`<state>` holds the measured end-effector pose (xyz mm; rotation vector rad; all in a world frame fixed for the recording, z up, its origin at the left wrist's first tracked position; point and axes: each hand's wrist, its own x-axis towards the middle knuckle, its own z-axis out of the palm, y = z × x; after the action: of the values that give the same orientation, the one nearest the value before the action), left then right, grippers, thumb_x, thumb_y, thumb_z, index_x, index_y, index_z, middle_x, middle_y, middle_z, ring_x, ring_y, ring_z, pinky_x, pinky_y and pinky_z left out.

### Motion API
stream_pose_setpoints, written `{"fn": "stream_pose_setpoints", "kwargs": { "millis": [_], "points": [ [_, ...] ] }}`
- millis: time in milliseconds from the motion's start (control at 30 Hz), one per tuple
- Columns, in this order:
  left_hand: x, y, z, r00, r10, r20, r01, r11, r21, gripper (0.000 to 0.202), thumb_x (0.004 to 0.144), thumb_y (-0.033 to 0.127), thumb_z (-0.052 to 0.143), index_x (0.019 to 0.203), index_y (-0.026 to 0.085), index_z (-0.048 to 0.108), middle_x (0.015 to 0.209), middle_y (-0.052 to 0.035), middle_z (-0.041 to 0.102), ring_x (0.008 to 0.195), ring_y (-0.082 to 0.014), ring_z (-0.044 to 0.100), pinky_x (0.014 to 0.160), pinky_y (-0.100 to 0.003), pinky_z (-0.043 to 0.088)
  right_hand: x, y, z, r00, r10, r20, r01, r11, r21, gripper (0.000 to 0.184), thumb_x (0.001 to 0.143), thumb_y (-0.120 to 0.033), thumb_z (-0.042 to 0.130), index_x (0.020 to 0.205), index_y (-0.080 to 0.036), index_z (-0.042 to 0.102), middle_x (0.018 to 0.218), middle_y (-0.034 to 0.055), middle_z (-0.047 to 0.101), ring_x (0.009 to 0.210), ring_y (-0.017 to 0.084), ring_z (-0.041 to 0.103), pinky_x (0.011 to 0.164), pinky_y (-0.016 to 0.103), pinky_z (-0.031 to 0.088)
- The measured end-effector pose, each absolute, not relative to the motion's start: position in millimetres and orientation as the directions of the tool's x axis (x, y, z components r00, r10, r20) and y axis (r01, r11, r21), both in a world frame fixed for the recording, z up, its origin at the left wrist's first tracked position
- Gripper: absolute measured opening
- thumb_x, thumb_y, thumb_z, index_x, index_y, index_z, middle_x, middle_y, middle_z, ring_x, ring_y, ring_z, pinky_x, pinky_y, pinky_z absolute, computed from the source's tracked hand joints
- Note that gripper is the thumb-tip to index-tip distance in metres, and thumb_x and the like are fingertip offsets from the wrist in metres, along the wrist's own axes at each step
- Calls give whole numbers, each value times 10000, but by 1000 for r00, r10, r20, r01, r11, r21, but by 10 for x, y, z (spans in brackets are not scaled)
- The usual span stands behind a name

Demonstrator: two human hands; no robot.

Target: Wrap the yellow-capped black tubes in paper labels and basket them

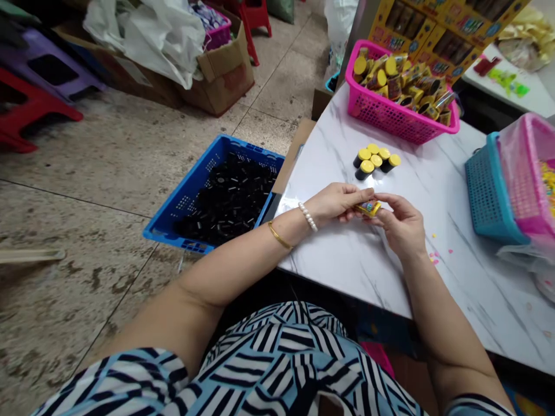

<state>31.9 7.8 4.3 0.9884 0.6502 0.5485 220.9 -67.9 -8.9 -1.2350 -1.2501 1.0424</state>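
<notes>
My left hand (340, 202), with a pearl bracelet at the wrist, is closed around a small yellow-labelled tube (368, 208) held just above the table. My right hand (401, 222) pinches the right end of the same tube with thumb and fingers. Fingers cover much of it, so its ends are hard to make out. Beyond my hands several small black tubs with yellow lids (372, 160) stand upright in a close group. Farther back, a pink basket (390, 118) is heaped with yellow-labelled tubes and tubs.
A blue crate (173, 222) of small black parts sits left of the marble-patterned table (329, 266). Teal (489, 185) and pink baskets stand at the right. Small pink and yellow bits (434, 257) lie by my right forearm. Yellow display boxes (433, 34) rise behind.
</notes>
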Motion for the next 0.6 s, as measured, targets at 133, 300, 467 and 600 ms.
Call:
{"fn": "stream_pose_setpoints", "kwargs": {
  "millis": [133, 300, 467, 600],
  "points": [
    [326, 63, 28, 620, 733, -280, -81, 415, 906, 418, 961, 532, 710, 841, 143, 614, 536, 38, 557, 391, -50, 444, 393, -189, 306, 2121, -761, -79, 96, 971, 221, 380, 170, -909, 369, 803, -387, 876, 1138, -272, 771, 1006, 27, 789, 814, 175, 756, 751, 329, 665],
    [336, 56, 21, 617, 692, -374, 4, 472, 881, 362, 956, 402, 728, 1154, 176, 526, 598, 49, 636, 376, -82, 465, 368, -190, 267, 2581, -285, 92, 283, 947, 150, 449, 7, -894, 424, 751, -531, 876, 990, -198, 769, 812, 28, 783, 699, 173, 728, 663, 312, 615],
    [321, 53, 37, 599, 738, -312, 46, 358, 933, 397, 912, 412, 755, 1162, 173, 559, 606, 57, 632, 396, -77, 463, 397, -187, 308, 3413, 844, 639, 690, 626, 363, 447, 26, -894, 448, 649, -495, 912, 826, -178, 650, 671, -5, 696, 606, 158, 651, 588, 300, 551],
    [328, 77, 2, 599, 747, -290, 60, 320, 946, 352, 908, 416, 757, 1106, 165, 610, 613, 46, 636, 422, -73, 478, 431, -185, 354, 3639, 1632, 1096, 651, 533, 541, 666, -58, -744, 359, 819, -500, 772, 857, -172, 630, 827, 62, 728, 806, 208, 694, 737, 354, 559]
  ]
}}
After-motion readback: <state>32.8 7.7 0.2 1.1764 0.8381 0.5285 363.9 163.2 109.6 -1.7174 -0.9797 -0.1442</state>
